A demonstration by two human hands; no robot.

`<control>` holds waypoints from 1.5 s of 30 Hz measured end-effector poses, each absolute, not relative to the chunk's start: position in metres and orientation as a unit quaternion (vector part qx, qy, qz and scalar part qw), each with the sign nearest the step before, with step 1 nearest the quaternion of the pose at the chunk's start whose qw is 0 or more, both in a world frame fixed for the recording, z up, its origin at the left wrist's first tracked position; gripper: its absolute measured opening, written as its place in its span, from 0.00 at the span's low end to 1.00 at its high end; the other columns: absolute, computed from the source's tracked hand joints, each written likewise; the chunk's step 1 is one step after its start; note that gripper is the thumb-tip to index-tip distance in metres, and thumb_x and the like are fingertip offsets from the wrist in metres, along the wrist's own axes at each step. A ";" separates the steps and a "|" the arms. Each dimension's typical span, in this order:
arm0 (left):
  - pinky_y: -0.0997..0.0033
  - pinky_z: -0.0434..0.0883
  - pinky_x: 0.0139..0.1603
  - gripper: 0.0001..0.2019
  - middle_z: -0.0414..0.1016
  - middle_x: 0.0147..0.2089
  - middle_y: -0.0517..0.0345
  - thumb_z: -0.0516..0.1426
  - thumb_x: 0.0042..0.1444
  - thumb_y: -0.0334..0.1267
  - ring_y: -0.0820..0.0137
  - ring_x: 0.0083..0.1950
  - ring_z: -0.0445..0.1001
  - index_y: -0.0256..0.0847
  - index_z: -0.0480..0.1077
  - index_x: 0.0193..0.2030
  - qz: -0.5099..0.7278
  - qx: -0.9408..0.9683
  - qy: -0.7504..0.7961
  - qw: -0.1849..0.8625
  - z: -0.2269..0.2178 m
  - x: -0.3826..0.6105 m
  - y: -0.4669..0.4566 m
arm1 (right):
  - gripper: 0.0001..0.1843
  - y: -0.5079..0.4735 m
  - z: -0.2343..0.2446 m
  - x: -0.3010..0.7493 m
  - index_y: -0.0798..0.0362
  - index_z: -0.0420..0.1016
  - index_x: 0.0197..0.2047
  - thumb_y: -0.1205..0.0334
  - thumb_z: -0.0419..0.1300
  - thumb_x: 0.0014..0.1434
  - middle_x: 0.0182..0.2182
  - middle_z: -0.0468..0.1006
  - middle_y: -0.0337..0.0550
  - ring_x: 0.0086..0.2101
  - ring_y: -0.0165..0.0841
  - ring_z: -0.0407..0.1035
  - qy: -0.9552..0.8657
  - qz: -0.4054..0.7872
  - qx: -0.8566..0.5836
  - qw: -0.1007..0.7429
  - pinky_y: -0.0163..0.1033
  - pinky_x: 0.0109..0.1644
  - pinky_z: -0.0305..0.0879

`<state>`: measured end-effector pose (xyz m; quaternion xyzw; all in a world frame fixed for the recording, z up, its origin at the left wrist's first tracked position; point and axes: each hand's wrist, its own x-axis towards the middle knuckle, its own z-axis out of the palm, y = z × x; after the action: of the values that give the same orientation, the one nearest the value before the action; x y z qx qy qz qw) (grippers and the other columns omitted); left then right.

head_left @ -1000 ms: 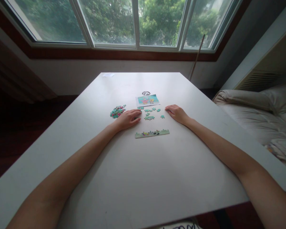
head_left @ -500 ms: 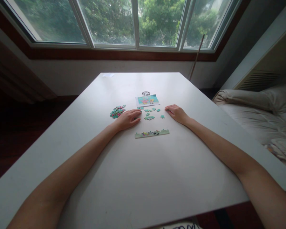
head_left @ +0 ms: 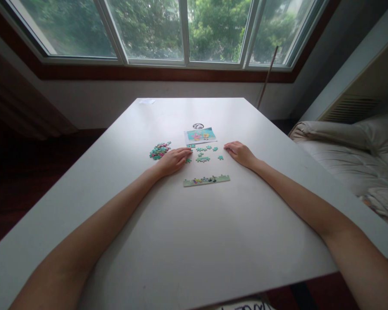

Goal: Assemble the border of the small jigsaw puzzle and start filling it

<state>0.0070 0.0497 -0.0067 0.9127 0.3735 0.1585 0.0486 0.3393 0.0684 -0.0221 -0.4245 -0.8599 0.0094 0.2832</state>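
Note:
My left hand [head_left: 173, 159] lies palm down on the white table [head_left: 187, 241], fingers stretched out flat, with a teal puzzle piece [head_left: 188, 160] just at its fingertips. A heap of loose puzzle pieces [head_left: 159, 150] sits to its left. My right hand [head_left: 241, 153] rests on the table to the right, fingers loosely laid down and holding nothing. Between the hands lie several scattered teal pieces [head_left: 202, 159]. In front of them is a joined strip of puzzle edge [head_left: 206, 180]. A small reference picture [head_left: 200, 135] lies beyond the pieces.
A small dark round object [head_left: 198, 126] lies behind the picture. A scrap of paper [head_left: 146, 101] sits at the table's far left corner. Windows [head_left: 184, 30] run along the back wall; a thin stick [head_left: 267, 77] leans there. Bedding [head_left: 352, 159] lies to the right.
My left hand's fingers have drawn slightly back, and a teal piece now shows at their tips. The right hand has stayed where it was.

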 end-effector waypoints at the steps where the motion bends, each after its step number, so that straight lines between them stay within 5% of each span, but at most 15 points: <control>1: 0.62 0.63 0.61 0.21 0.64 0.62 0.51 0.43 0.59 0.35 0.65 0.59 0.66 0.38 0.65 0.57 0.158 0.913 0.374 0.048 -0.006 0.007 0.049 | 0.12 0.068 -0.022 0.339 0.51 0.75 0.42 0.68 0.52 0.58 0.43 0.78 0.45 0.45 0.39 0.70 -0.860 0.009 -0.425 0.284 0.47 0.52 0.66; 45: 0.62 0.64 0.60 0.20 0.66 0.60 0.51 0.45 0.59 0.37 0.65 0.58 0.67 0.39 0.66 0.56 0.171 0.912 0.371 0.045 -0.008 0.008 0.049 | 0.13 0.067 -0.022 0.339 0.51 0.75 0.42 0.68 0.52 0.59 0.44 0.78 0.45 0.46 0.39 0.69 -0.861 0.014 -0.427 0.277 0.47 0.53 0.66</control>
<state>0.0075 0.0488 -0.0080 0.9116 0.3709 0.1714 0.0452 0.3392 0.0674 -0.0218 -0.4271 -0.8607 0.0139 0.2768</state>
